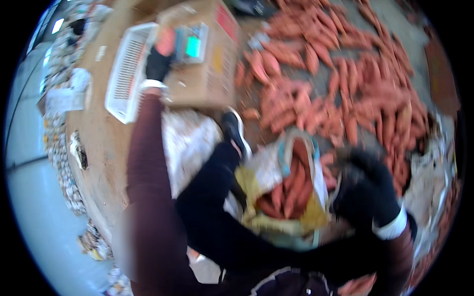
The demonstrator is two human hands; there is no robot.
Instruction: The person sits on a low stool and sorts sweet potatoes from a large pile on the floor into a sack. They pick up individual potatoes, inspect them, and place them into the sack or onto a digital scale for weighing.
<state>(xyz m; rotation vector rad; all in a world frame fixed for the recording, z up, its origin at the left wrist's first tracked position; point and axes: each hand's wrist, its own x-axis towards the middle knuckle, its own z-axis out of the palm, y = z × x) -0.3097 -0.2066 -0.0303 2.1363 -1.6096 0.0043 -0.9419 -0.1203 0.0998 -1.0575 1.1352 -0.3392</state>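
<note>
My left hand (160,61), in a black glove, reaches to the upper left between a white slotted plastic basket (124,79) and a digital scale (190,44) with a lit green display on a cardboard box (207,81). A blurred pinkish thing, perhaps a sweet potato (165,40), shows at its fingers. My right hand (364,188), gloved in black, is beside an open woven sack (266,170) that holds several sweet potatoes (294,188). Motion blur hides whether its fingers hold anything.
A large heap of sweet potatoes (307,100) covers the floor at the upper right. A white sack (189,144) lies below the box, near my shoe (234,129). Many filled bags (61,159) line the far left. Sheeting (429,177) lies at the right edge.
</note>
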